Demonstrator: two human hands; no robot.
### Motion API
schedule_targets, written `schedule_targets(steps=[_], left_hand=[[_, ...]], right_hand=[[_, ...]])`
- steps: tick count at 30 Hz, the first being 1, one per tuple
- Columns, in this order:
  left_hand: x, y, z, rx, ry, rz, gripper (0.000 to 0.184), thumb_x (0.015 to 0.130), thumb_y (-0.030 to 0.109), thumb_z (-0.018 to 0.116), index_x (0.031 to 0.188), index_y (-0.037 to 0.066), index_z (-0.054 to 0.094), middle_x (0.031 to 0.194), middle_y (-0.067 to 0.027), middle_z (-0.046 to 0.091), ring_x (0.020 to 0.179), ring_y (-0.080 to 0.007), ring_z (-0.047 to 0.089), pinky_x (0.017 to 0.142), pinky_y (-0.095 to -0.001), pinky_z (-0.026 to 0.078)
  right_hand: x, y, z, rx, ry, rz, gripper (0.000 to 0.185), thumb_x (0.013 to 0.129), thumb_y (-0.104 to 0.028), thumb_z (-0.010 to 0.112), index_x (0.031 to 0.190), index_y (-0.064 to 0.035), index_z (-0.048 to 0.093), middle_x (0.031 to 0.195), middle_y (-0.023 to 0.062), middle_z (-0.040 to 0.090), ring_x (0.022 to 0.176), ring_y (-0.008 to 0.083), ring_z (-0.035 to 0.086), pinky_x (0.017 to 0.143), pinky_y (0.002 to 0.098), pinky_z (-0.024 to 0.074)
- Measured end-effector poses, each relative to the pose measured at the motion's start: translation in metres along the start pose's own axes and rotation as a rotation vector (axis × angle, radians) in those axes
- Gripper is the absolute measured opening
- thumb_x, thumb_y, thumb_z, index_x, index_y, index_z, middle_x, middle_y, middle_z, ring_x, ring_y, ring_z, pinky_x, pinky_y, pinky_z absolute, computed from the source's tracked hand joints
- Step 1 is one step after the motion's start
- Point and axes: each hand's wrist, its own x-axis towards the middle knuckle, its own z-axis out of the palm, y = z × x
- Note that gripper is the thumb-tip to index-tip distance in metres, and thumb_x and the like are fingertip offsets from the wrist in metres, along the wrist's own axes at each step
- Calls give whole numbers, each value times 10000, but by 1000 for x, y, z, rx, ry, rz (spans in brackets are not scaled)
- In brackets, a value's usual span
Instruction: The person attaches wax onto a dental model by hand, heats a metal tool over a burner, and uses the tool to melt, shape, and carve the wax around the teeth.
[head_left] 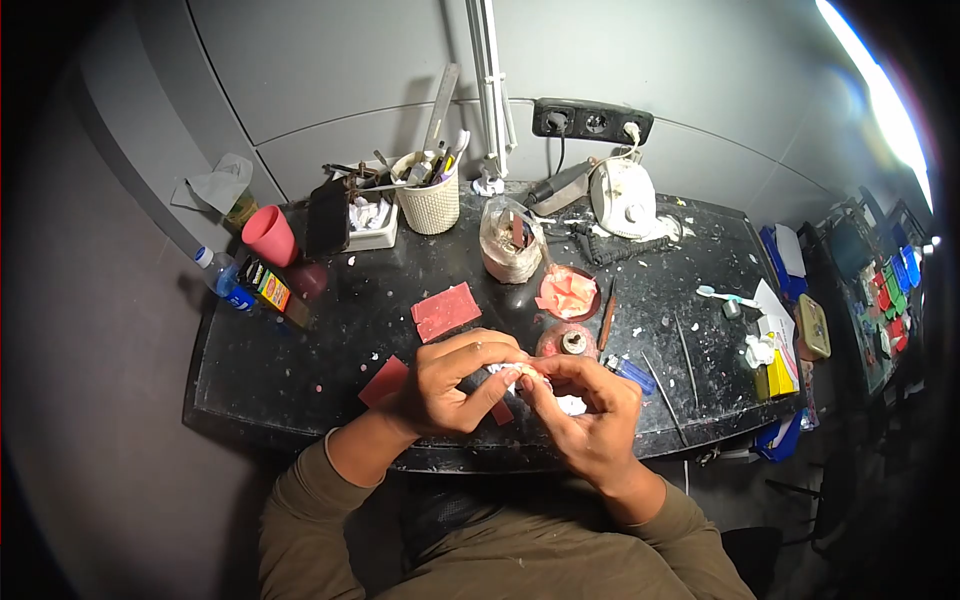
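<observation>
White lumpy piece (520, 368), near centre at the black bench (330, 350) | left hand (452, 385) and right hand (597, 400) both pinching it! | left: yellow-black carton (268, 286), print too small to read

There are two hands (455, 378) (592, 402), one woven basket (431, 208), three sockets (596, 124).

No lettering can be read with certainty. On the left of the counter (365, 300), the black, yellow and orange box (272, 288) carries print too small to make out; the blue label (238, 296) on the plastic bottle (217, 268) beside it is illegible, as is any print on the white sheet (773, 308) at the right.
</observation>
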Motion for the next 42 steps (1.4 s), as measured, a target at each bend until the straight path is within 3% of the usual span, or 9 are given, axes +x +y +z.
schedule_targets(steps=[12, 17, 23, 32, 42], left_hand=[[-2, 0, 2, -4, 39, 55, 130, 844, -36, 630, 964, -77, 656, 900, -190, 687, 808, -269, 696, 717, -323, 555], [5, -2, -7, -53, -129, 52, 118, 855, -19, 607, 962, -58, 639, 911, -174, 659, 785, -265, 657, 704, -341, 527], [-1, -2, 0, -181, -150, -55, 107, 880, -11, 612, 973, -62, 628, 905, -176, 657, 766, -269, 649, 689, -339, 519], [0, -1, 5, -82, -70, 31, 99, 885, -49, 613, 975, -79, 639, 885, -169, 678, 762, -260, 676, 686, -333, 539], [0, 3, 4, -62, -52, 16, 91, 896, -40, 616, 972, -76, 652, 883, -164, 682, 763, -239, 674, 687, -320, 537]], right_hand=[[-1, -4, -2, -5, 12, -40, 127, 815, -2, 742, 908, 52, 675, 779, 109, 719, 695, 154, 724, 642, 247, 555], [0, -8, -5, -99, -46, -95, 118, 814, -7, 739, 908, 43, 690, 785, 131, 718, 698, 173, 727, 634, 268, 557], [4, -7, -11, -127, -62, -163, 142, 809, -9, 744, 928, 44, 688, 807, 148, 721, 708, 194, 730, 642, 279, 561], [1, -9, -7, 58, -42, 23, 103, 831, 8, 716, 903, 54, 658, 837, 123, 725, 760, 168, 737, 699, 274, 594], [1, -4, -9, 64, -52, 0, 103, 829, 16, 711, 893, 69, 651, 864, 136, 724, 780, 176, 738, 711, 274, 597]])
